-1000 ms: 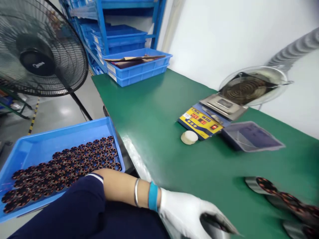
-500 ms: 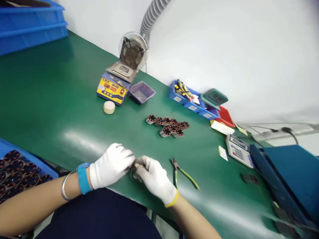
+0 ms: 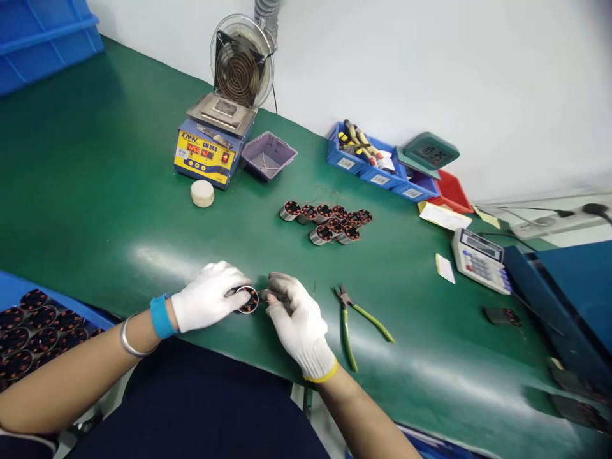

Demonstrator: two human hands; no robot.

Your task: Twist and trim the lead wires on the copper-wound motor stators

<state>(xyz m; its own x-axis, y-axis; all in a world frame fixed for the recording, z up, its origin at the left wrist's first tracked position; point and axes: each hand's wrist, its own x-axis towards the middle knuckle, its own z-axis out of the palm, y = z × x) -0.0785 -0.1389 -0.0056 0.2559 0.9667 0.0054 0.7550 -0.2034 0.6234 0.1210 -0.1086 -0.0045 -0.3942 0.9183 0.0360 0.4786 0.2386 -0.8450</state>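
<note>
The green workbench (image 3: 157, 217) takes up most of what I see. Reading hours from the work near its front edge, a dark blue box-like thing (image 3: 583, 287) at three o'clock runs past the right border, so I can't say what it is. Blue bins (image 3: 48, 44) between ten and eleven are cropped too, as is the blue tray (image 3: 14, 284) at nine, its rows of wound stators (image 3: 44, 317) partly covered by the person's forearm. At twelve, the exhaust hood (image 3: 238, 70) has its hose (image 3: 266, 13) cut off above; the CM 558 solder pot (image 3: 205, 153) sits at eleven. Blue parts bins (image 3: 363, 159) stand between one and two, their tools overlapping and hard to sort.

The white-gloved left hand (image 3: 210, 298) is curled snugly round one motor stator (image 3: 248, 299) above the front edge, hiding its left side. The right hand (image 3: 296, 319) is just beside it, thumb and fingers nearly together; whether they pinch a wire I can't tell. Green-handled cutters (image 3: 346, 325) lie close by at three, and a stator cluster (image 3: 321, 234) at two stands between the hands and the parts bins.
</note>
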